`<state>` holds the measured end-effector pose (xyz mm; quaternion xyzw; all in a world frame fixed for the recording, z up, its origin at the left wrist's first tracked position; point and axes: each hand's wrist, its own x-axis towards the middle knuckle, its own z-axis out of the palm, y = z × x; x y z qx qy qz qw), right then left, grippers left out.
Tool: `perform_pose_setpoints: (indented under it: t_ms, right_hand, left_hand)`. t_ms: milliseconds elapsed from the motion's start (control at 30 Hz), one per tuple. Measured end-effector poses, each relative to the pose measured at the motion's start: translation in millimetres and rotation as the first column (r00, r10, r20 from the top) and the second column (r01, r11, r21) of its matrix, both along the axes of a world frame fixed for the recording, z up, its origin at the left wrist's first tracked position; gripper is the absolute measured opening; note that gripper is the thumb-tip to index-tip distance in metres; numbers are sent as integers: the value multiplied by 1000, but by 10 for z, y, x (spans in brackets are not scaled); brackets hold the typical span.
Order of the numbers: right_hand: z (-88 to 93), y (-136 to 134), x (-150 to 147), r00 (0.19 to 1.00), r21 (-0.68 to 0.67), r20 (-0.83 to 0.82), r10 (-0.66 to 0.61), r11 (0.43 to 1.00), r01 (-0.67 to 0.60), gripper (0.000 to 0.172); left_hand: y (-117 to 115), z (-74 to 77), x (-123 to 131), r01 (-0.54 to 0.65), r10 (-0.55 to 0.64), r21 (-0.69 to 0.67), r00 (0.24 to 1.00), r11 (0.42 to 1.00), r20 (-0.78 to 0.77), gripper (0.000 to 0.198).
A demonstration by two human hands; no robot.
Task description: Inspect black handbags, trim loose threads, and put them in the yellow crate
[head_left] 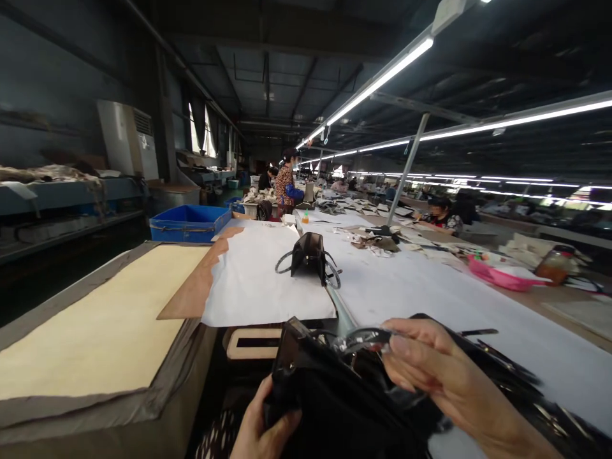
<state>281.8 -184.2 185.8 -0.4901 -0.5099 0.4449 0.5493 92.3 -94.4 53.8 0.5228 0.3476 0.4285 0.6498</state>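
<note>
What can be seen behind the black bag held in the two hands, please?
Beyond the black bag lies white paper, with another bag standing near the paper's right edge. Whatever sits directly behind the held one is covered and cannot be seen.

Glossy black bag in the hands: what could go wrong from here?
The clear plastic wrap on the curved black handle, pinched by the right hand, could tear or slip. The glossy black bag, gripped at one side by the left hand, might tilt. It could scrape the dark pieces with metal fittings close by.
</note>
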Motion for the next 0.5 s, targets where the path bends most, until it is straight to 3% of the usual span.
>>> perform_pose_setpoints:
  t_ms: [133,267,400,500]
  right_hand:
    - [-82,-154,-91,977,-104,207,52,994,-31,33]
    - [-244,-256,94,966,-98,223,133,989,-113,46]
    - [-540,-366,503,990,-6,108,-90,996,91,41]
    - [-823,-424,685,952,-79,117,-283,953,293,34]
  left_hand:
    - [2,-92,178,12,-7,-83,998,996,61,48]
    - [-92,-262,360,92,-62,-254,991,963,123,57]
    - [-59,-511,397,16,-9,-325,1000,946,21,54]
    - [148,-668,361,-72,45,-327,995,942,-89,43]
